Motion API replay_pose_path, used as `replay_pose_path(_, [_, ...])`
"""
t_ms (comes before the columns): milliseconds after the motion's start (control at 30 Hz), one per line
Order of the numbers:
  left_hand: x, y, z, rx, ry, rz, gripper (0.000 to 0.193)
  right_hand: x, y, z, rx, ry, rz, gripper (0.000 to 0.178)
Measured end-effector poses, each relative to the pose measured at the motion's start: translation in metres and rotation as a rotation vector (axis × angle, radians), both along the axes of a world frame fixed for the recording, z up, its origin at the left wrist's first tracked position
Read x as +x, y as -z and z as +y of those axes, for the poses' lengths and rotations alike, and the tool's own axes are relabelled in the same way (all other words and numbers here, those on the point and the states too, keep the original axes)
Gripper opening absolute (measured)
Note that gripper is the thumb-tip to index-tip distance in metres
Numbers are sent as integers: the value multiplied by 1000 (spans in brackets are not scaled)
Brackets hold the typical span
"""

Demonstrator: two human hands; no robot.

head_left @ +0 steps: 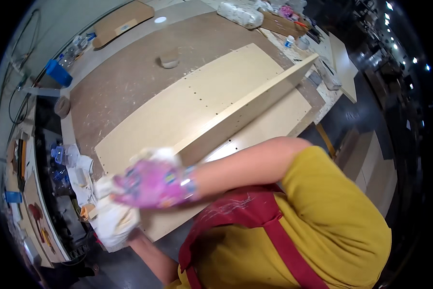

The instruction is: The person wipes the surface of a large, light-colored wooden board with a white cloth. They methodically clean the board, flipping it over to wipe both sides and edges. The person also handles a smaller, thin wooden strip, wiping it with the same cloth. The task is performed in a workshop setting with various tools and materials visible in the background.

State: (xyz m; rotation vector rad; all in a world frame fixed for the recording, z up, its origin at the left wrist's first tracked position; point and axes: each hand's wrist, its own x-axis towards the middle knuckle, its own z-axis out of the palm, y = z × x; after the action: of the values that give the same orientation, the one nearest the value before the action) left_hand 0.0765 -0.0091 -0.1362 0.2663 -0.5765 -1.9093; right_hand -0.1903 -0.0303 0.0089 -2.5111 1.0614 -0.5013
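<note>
My right hand [151, 185], in a pink and purple patterned glove, reaches across to the left and is blurred by motion. A white cloth [159, 155] is bunched against it, at the near end of an upright pale board [247, 105]. This board stands on edge along a wide flat pale panel [178, 103] with rows of small dark holes. Below and left of the glove, white fabric [114, 219] covers my left hand [125, 229] beside the panel's left corner. Its fingers are hidden, and I cannot tell whether the fabric is a glove or a cloth.
Panels lie on a brown worktable [125, 89]. A small tan block [168, 60] sits beyond them. At left are a blue cup [58, 73], a tape roll [62, 107] and bottles [67, 155]. A cardboard box [286, 25] and a plastic-wrapped bundle [240, 14] lie at the far right.
</note>
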Motion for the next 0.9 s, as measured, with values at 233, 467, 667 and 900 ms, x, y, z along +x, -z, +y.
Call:
replay_pose_path(233, [-35, -28, 9, 0, -804, -526, 56, -301, -19, 76, -381, 653, 206, 55])
replay_pose_path(467, [-46, -137, 22, -653, -1014, -1563, 62, -384, -11, 92, -166, 798, -16, 32])
replay_pose_path(667, [-228, -175, -3, -1305, -123, -1993, 47, -338, -32, 83, 49, 959, -163, 22])
replay_pose_path(900, [-232, -166, 2, -1390, -214, -2114, 32, -229, -33, 61, -317, 507, 85, 32])
